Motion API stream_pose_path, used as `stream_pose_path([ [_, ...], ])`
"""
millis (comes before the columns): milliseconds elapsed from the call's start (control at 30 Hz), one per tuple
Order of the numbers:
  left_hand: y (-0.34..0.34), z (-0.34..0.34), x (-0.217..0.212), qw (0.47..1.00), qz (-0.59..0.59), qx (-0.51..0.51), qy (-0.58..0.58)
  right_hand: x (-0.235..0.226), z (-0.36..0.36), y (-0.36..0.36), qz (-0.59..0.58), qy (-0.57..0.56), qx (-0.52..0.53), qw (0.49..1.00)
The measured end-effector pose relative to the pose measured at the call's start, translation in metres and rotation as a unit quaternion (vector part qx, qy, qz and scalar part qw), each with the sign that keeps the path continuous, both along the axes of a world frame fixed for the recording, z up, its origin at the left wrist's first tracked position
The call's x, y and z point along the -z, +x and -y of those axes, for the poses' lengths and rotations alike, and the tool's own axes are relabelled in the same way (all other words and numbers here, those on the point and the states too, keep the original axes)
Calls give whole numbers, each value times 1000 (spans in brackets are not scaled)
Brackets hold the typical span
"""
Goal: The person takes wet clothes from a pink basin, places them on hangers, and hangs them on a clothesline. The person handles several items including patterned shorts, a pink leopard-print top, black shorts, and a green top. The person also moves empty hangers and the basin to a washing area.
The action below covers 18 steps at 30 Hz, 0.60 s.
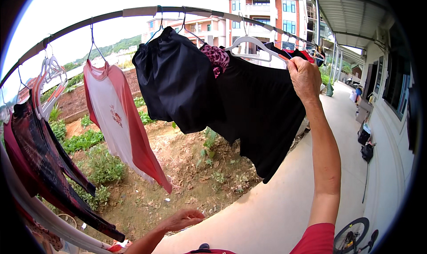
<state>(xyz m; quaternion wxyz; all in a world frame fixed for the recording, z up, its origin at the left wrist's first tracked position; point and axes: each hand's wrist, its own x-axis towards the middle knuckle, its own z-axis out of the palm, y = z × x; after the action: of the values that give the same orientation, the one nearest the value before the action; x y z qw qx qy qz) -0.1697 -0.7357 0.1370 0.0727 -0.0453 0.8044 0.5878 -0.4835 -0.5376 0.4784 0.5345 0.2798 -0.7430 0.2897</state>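
My right hand (305, 78) is raised at the right, its fingers closed on the right end of a white plastic clothes hanger (251, 40). That hanger hooks over the drying pole (102, 22), and black shorts (262, 107) hang from it beside my fingers. Left of these, another black pair of shorts (173, 80) overlaps them, with a pink leopard-print piece (215, 58) showing between. Low in front of me, my left hand (183, 219) is held out with fingers extended and nothing visible in it.
A pink-and-white long-sleeved shirt (113, 116), dark patterned clothing (40, 138) and spare white hangers (52, 82) hang leftward. Garden soil (178, 165) lies beyond the concrete walkway (275, 200). A bicycle wheel (351, 234) stands at lower right, near the house wall (387, 165).
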Motion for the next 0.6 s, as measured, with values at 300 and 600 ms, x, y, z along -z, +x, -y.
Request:
stream_pose_path([
  [300,-42,34,18,999,-26,-5,38,-34,97,-49,-29,-26,-32,999],
  [600,-68,23,13,989,-6,-130,71,-61,156,-111,37,-34,-59,997],
])
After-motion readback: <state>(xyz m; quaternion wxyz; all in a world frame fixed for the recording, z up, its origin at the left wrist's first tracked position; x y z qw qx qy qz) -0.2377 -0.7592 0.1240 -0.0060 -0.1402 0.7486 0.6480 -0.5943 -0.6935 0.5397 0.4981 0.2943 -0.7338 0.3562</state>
